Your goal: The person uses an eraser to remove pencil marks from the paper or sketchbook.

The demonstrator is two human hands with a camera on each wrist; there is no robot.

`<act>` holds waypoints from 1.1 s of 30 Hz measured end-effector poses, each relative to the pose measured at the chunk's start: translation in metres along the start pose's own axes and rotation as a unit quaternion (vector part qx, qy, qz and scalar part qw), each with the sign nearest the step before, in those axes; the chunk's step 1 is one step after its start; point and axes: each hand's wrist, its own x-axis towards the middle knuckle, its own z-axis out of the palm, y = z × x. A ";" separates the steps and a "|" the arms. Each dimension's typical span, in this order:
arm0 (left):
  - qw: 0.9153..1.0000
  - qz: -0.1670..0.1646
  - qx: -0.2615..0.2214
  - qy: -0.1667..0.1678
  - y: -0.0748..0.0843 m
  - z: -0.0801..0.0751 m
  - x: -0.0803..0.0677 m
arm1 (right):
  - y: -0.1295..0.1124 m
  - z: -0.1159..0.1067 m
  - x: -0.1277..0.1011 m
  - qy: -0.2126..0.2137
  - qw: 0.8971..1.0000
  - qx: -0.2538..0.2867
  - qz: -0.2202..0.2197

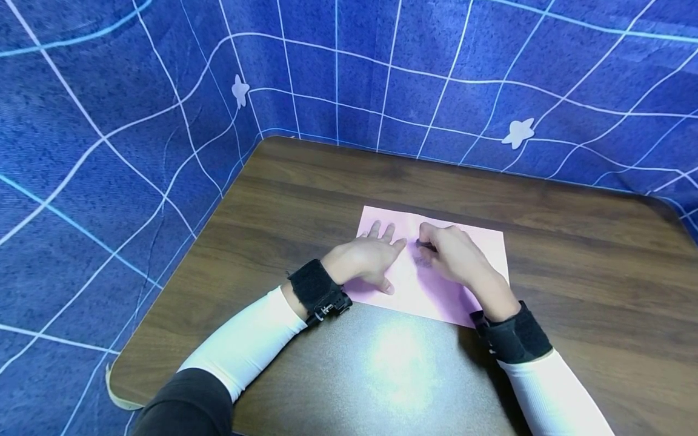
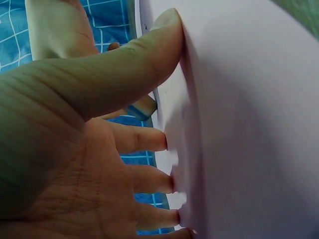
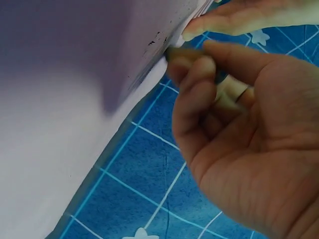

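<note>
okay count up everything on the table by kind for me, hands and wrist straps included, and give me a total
Pink paper sheets: 1, the pink sheet lying flat on the wooden table.
Pens or pencils: 1, a small writing tool, pinched by the right hand.
Hands: 2, the right hand and the left hand, pressed flat on the sheet.
Black wrist straps: 2, left strap and right strap.
Total: 6

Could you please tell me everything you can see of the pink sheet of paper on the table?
The pink sheet of paper is a pale, plain rectangle lying flat on the dark wooden table, slightly askew to the table's edges. The left hand presses on its left part with fingers spread and straight. The right hand rests on its middle, its fingers curled round a small dark-tipped tool, perhaps a pencil, whose tip meets the paper. A few small dark marks show beside that tip. No fold is visible.
</note>
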 end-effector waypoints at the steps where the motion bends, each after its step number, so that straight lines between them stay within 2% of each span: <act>1: 1.000 0.001 0.000 0.002 0.000 0.000 0.000 | 0.000 0.000 0.000 -0.005 1.000 0.013 -0.008; 3: 1.000 0.004 -0.001 0.004 0.000 0.000 0.000 | 0.001 0.000 0.001 -0.017 0.999 0.032 -0.005; 6: 1.000 0.009 0.002 0.007 0.000 0.000 0.001 | 0.004 -0.002 0.000 -0.027 0.998 0.036 0.040; 9: 1.000 0.012 0.000 0.003 0.000 0.000 0.003 | 0.006 -0.007 -0.002 -0.021 0.994 0.013 0.102; 12: 1.000 0.008 -0.001 0.000 0.001 0.000 0.003 | 0.008 -0.011 -0.005 -0.010 0.987 -0.022 0.162; 15: 1.000 0.003 -0.004 -0.002 0.002 0.000 0.003 | 0.010 -0.014 -0.006 -0.001 0.979 -0.047 0.197; 18: 1.000 0.000 -0.004 -0.003 0.002 -0.001 0.003 | 0.011 -0.014 -0.006 0.002 0.982 -0.049 0.181; 23: 1.000 -0.004 0.000 -0.006 0.002 0.000 0.004 | 0.013 -0.011 -0.005 0.012 0.995 -0.024 0.101; 27: 1.000 -0.006 0.001 -0.008 0.002 0.000 0.003 | 0.015 -0.008 -0.004 0.007 0.998 0.000 0.060; 30: 1.000 -0.004 0.002 -0.003 0.001 0.000 0.001 | 0.014 -0.006 -0.003 -0.004 0.999 0.012 0.049; 33: 1.000 -0.003 0.001 0.002 0.000 0.000 0.001 | 0.013 -0.004 -0.001 -0.006 0.998 0.026 0.063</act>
